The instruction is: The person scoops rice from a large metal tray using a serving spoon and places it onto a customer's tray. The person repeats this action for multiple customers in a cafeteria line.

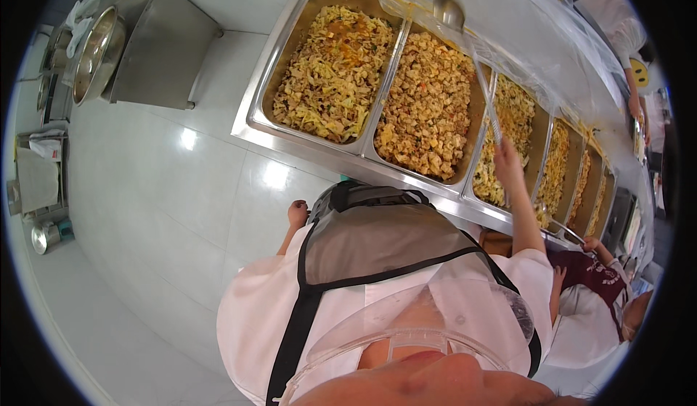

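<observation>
My right hand (pixel 507 164) grips the long handle of a metal ladle (pixel 450 14) above the third food pan. The ladle's bowl, blurred, is over the plastic-covered back edge behind the second pan. My left hand (pixel 298 213) hangs beside my grey apron (pixel 370 243), fingers curled, with nothing visible in it. In front of me, a steel serving counter (pixel 305 147) holds several pans. The leftmost pan (pixel 270 93) has chopped cabbage with small pieces and orange sauce on top; the second pan (pixel 475 128) has diced, tofu-like cubes with red bits.
At the right, a co-worker in a maroon apron (pixel 585 278) holds another long-handled utensil (pixel 566 229) over a farther pan. Clear plastic film (pixel 523 30) lines the counter's far side, with another person (pixel 612 19) beyond. A steel cabinet (pixel 169 47) and large metal bowl (pixel 98 57) are at the left.
</observation>
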Motion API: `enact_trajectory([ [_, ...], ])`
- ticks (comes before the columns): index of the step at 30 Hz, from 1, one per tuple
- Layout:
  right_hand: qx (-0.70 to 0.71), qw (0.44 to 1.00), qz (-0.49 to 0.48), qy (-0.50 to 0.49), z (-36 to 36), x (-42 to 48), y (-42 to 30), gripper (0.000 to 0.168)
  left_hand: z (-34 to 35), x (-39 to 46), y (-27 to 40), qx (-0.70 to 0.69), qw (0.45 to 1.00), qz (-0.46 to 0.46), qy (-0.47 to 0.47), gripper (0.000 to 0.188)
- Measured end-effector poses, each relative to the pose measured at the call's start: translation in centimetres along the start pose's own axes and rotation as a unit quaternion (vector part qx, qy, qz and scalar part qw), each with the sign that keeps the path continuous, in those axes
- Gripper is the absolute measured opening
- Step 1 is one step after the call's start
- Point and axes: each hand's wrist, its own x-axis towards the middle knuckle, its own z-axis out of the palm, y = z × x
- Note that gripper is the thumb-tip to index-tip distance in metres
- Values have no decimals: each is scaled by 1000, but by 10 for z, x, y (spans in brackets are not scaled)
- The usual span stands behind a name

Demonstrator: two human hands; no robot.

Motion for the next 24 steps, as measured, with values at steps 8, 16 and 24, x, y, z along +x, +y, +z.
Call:
enact_trajectory([
  [8,150,984,89,-24,129,54,85,25,-4,8,36,35,999,14,-39,17],
  [16,548,773,204,-246,123,66,87,26,-15,1,28,43,998,10,-43,18],
  [24,609,730,187,-249,85,21,83,25,-12,5,17,87,995,23,-38,18],
])
